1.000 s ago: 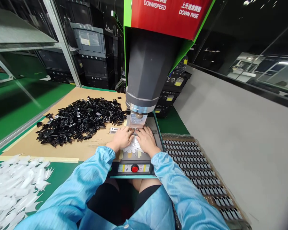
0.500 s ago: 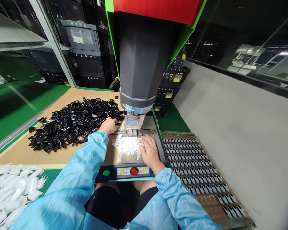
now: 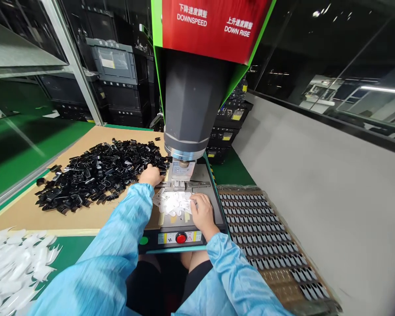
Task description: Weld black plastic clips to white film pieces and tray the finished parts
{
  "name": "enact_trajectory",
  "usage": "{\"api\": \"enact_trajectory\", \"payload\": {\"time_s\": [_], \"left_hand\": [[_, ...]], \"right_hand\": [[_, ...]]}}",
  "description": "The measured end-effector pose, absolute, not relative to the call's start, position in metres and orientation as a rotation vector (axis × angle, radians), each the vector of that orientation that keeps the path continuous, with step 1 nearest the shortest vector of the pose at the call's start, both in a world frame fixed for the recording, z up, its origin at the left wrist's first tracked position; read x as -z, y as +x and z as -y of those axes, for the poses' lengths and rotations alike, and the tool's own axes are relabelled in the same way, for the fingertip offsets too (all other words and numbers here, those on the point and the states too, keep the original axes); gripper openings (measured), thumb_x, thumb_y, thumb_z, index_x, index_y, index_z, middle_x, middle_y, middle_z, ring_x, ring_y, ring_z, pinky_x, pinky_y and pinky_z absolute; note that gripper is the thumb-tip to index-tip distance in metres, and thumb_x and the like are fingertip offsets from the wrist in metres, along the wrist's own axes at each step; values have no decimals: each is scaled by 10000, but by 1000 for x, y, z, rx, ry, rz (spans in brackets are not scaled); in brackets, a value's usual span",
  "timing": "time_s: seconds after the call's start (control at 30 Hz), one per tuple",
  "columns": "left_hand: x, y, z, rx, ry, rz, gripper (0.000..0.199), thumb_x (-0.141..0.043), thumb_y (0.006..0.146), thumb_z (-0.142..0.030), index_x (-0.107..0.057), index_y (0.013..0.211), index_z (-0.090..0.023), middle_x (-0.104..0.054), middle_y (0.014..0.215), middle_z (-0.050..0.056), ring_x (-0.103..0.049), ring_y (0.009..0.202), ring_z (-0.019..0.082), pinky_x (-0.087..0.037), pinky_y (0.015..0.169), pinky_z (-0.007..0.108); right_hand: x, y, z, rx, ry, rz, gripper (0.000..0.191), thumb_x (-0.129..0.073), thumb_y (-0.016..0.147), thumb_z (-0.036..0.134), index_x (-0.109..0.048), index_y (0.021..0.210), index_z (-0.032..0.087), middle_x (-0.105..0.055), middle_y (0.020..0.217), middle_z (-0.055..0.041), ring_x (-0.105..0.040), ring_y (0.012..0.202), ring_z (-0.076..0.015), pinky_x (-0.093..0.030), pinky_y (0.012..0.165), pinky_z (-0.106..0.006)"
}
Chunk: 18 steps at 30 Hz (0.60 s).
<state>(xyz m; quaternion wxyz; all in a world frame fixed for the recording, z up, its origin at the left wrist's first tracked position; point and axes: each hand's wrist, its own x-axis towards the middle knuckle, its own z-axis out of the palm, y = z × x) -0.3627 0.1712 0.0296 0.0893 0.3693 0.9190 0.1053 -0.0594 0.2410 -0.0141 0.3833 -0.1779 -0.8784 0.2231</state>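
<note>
My left hand [image 3: 150,175] is at the right edge of a heap of small black curved plastic parts [image 3: 102,171], just left of the press head. Its fingers are curled closed, and whatever they hold is hidden. On the metal press bed, a pile of thin white plastic pieces [image 3: 173,202] lies under bright light. My right hand [image 3: 202,213] rests at the pile's right side, with thumb and fingertips closed together on a white piece at its edge. Behind the pile, a metal fixture [image 3: 179,184] sits beneath the press head [image 3: 187,109].
A red button [image 3: 181,238] and a green button [image 3: 144,240] are on the press front. Right of it stands a tray [image 3: 276,281] with rows of grey-and-black parts. More white pieces [image 3: 16,267] lie at the lower left. Stacked crates [image 3: 118,61] stand behind.
The view has tilted up slightly, showing more of the red press panel. My left hand has shifted a little toward the fixture. The fingers of my right hand have drawn in at the white pile.
</note>
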Motion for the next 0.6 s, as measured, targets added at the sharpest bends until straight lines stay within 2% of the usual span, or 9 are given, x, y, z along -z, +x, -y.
{"api": "enact_trajectory", "payload": {"time_s": [0.1, 0.23, 0.3, 0.43, 0.53, 0.6], "left_hand": [[-37, -360, -165, -350, 1135, -2749, 398, -660, 936, -496, -780, 1131, -171, -585, 1340, 189, -693, 1088, 296, -563, 977, 379], [-42, -354, -120, -539, 1298, -2777, 393, -616, 976, -529, -779, 1123, -204, -594, 1304, 127, -680, 1113, 266, -555, 1015, 332], [-35, -344, -86, -607, 1429, -2758, 372, -623, 980, -520, -779, 1092, -202, -598, 1267, 115, -687, 1081, 258, -563, 1010, 336], [-10, -320, -22, -503, 1542, -2713, 317, -638, 989, -479, -780, 1048, -202, -614, 1244, 126, -679, 1121, 284, -550, 1052, 378], [4, -314, 6, -550, 1543, -2694, 425, -624, 997, -566, -747, 1240, -240, -608, 1348, 120, -673, 1170, 290, -532, 1078, 389], [7, -317, 15, -625, 1450, -2742, 570, -635, 975, -621, -656, 1413, -256, -583, 1436, 122, -674, 1192, 295, -539, 1061, 388]], "right_hand": [[15, -58, -243, -577, -479, 2218, 171, -517, 1032, 219, -688, 1021, 227, -733, 1057, -96, -641, 1085, -282, -526, 983, -457], [14, -55, -245, -581, -461, 2183, 186, -502, 1037, 219, -685, 1007, 236, -732, 1043, -94, -643, 1072, -285, -521, 980, -460], [10, -57, -240, -570, -426, 2186, 186, -506, 1036, 218, -689, 1005, 236, -731, 1048, -95, -638, 1078, -287, -516, 990, -466], [-4, -81, -211, -564, -308, 2300, 167, -540, 1038, 227, -707, 1039, 238, -728, 1105, -91, -622, 1115, -284, -499, 1019, -462], [-14, -117, -179, -521, -169, 2456, 167, -595, 1027, 234, -720, 1137, 236, -723, 1177, -90, -597, 1165, -286, -480, 1047, -457], [-17, -144, -162, -443, -131, 2556, 252, -638, 1012, 250, -703, 1254, 230, -708, 1257, -103, -566, 1216, -302, -465, 1067, -470]]}}
